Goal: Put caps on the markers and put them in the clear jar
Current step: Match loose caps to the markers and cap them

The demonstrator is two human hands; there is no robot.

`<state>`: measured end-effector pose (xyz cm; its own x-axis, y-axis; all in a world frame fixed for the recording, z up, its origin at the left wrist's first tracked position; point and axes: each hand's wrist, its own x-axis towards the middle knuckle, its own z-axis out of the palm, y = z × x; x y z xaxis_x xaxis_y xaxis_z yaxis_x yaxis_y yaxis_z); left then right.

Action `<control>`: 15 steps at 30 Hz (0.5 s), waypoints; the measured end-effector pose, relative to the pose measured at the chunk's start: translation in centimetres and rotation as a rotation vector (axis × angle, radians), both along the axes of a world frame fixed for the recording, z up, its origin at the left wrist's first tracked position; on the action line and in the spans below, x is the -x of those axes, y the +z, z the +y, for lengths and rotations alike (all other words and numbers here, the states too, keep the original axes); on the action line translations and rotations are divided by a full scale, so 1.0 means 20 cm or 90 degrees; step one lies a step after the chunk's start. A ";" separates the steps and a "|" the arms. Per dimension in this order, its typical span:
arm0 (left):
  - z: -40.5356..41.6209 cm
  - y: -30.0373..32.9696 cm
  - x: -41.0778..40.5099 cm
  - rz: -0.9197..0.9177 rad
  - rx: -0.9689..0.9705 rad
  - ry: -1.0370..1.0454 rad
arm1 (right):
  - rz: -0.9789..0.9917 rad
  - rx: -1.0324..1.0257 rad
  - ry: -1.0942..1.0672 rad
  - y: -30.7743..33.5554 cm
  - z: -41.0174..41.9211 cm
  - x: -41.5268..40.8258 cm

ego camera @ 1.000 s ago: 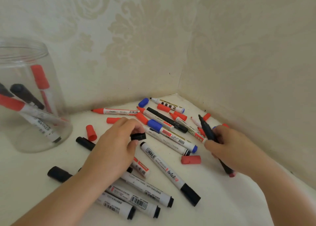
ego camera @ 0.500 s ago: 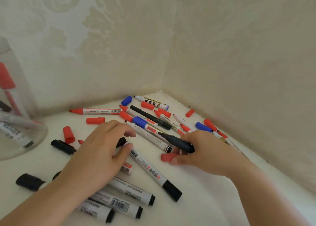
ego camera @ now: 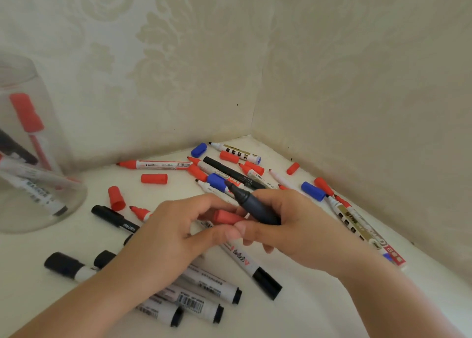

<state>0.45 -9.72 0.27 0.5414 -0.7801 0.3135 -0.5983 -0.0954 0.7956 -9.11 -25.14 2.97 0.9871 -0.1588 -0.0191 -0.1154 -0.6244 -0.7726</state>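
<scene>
A clear jar [ego camera: 72, 199] stands at the far left with several capped markers inside. Many markers and loose caps lie scattered on the white surface in the corner. My right hand [ego camera: 304, 233] grips a dark uncapped marker [ego camera: 252, 206], its tip pointing up and to the left. My left hand [ego camera: 163, 238] meets it at the middle, fingers and thumb pinched on a red cap [ego camera: 226, 216] that lies just below the dark marker's barrel. The hands touch, and I cannot tell whether my right thumb also rests on the cap.
Two wallpapered walls meet in a corner behind the pile. Loose red caps [ego camera: 154, 178] [ego camera: 116, 198] and blue caps [ego camera: 198, 149] [ego camera: 313, 190] lie about. Black-capped white markers [ego camera: 204, 299] lie under my left forearm. A gold-patterned marker [ego camera: 357, 225] lies along the right wall.
My right hand has swung the dark marker left and lifted the red cap from the surface. My left hand has let go of the small black cap and closed on the red one.
</scene>
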 end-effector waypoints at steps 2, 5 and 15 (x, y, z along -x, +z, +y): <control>0.00 0.01 0.00 0.018 0.009 0.004 | 0.001 -0.010 -0.010 0.00 -0.01 0.01; 0.00 0.01 -0.03 0.090 0.056 0.046 | 0.015 0.003 -0.052 0.01 -0.06 0.02; 0.00 -0.03 -0.09 0.217 0.119 0.131 | -0.106 0.174 -0.096 0.01 -0.09 0.04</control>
<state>2.29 -9.77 -0.27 0.7766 -0.5923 0.2148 -0.2815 -0.0211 0.9593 -9.94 -26.87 3.09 0.9384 -0.2795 0.2033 -0.1083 -0.7964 -0.5950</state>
